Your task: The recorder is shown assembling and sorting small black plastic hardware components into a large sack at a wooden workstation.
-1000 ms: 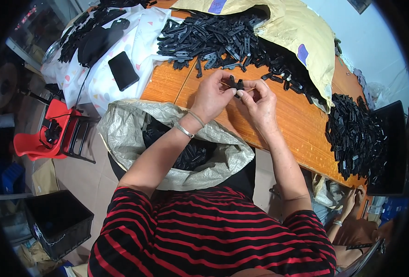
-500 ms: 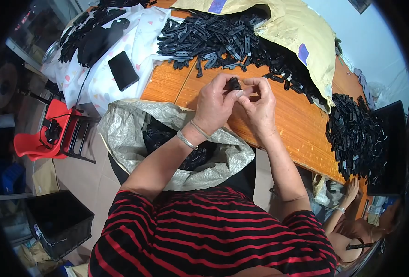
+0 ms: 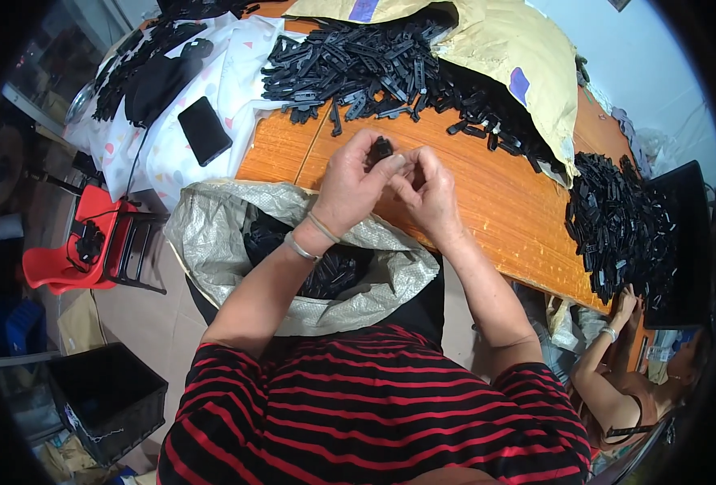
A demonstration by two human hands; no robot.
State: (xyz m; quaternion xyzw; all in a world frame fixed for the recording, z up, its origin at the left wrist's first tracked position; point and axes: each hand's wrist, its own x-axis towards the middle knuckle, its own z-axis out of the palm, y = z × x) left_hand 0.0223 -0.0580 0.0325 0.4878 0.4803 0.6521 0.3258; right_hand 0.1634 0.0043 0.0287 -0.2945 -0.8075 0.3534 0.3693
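Note:
A small black plastic part (image 3: 381, 149) is gripped between the fingers and thumb of my left hand (image 3: 350, 182), above the near edge of the wooden table. My right hand (image 3: 429, 194) is close beside it, fingers curled in and tips pinched near my left thumb; what they hold, if anything, is too small to make out. Beyond my hands lies a heap of black plastic parts (image 3: 358, 65). Below my wrists a pale woven sack (image 3: 212, 242) gapes, with black pieces (image 3: 334, 275) inside.
A large yellowish paper sack (image 3: 520, 48) lies on the wooden table (image 3: 487, 202), spilling black parts. At right, another pile (image 3: 617, 226) sits by a person's hand (image 3: 626, 303). Left are a phone (image 3: 204, 132), red chair (image 3: 91, 234) and black crate (image 3: 107, 396).
Both hands have shifted slightly left in the view. My right fingers have curled in more, and the small black part remains in my left hand. The other person's hand has moved up toward the pile.

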